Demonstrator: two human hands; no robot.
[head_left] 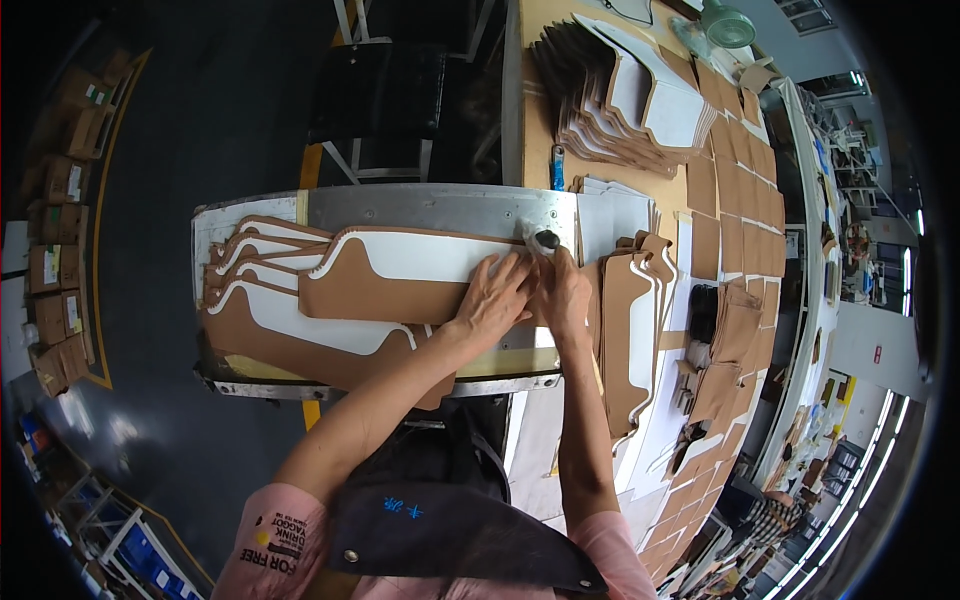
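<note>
A flat, shaped panel point(400, 292), brown with a white band, lies across the metal-topped bench point(420, 205) in front of me. My left hand point(498, 295) rests on its right end with the fingers stretched out. Close beside it, my right hand point(563, 298) is closed around a small object with a black round top point(546, 239) and a whitish, plastic-like wrap; its kind does not show. More panels of the same shape point(265, 330) overlap under and to the left of this one. To the right of my right hand stands a fanned stack of similar panels point(622, 340).
A large stack of brown-and-white panels point(640, 100) sits at the far end of the side table, near a blue-handled tool point(557, 168). Rows of brown pieces point(735, 200) cover the table's right side. A black stool point(377, 95) stands beyond the bench; cardboard boxes point(60, 260) line the left.
</note>
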